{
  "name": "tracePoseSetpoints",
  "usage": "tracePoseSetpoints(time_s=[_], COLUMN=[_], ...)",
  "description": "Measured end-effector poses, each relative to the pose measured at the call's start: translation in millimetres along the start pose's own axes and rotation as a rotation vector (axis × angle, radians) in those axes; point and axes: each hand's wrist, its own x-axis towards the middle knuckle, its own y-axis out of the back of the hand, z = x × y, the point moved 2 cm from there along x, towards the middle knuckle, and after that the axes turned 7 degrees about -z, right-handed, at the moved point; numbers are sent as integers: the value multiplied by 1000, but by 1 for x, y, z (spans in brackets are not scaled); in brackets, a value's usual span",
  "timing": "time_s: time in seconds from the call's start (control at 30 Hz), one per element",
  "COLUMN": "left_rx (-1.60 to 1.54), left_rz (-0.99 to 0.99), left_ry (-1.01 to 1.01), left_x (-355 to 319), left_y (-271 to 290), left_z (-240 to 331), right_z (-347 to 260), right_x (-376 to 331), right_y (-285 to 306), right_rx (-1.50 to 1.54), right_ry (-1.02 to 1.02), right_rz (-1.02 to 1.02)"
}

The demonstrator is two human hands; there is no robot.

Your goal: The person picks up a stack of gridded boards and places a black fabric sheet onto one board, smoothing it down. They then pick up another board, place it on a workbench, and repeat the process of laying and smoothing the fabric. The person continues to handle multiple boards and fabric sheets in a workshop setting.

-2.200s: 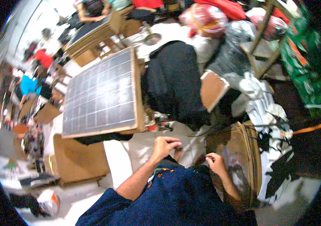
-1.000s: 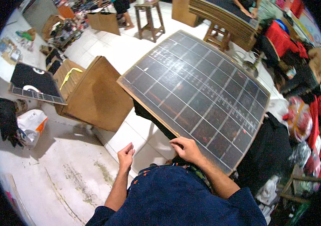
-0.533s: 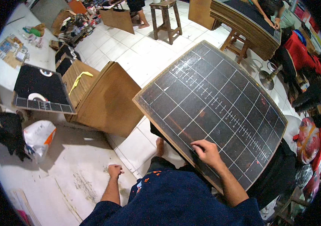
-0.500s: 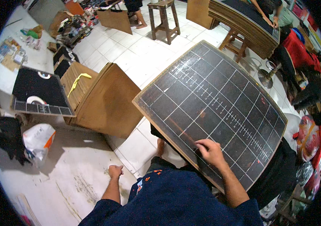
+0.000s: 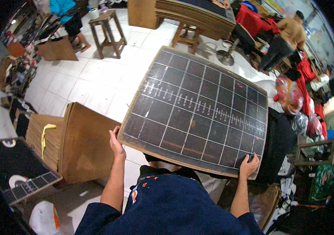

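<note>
Head view — dark gridded board (image 5: pixel 198 113) at frame centre, left hand (image 5: pixel 116 144) and right hand (image 5: pixel 249 165) fingers clamped on its lower corners.

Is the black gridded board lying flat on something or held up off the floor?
Held up. The gridded board is gripped at its near corners by the left hand and right hand, tilted above the tiled floor.

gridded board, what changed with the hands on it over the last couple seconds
The left hand, hanging free below half a second ago, has come up and taken the gridded board by its left corner. The right hand slid to the right corner. The stack of brown boards stayed put.
</note>
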Motion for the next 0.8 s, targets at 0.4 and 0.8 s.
tracePoseSetpoints(time_s=[0.4,0.8], left_rx=[293,496], left_rz=[375,391], left_ry=[26,-26], left_x=[11,41], left_y=[-37,-11], left_z=[9,3], right_z=[75,221], right_x=[-10,12], right_y=[-1,2], right_rx=[35,762], right_ry=[-471,-945], right_rz=[36,161])
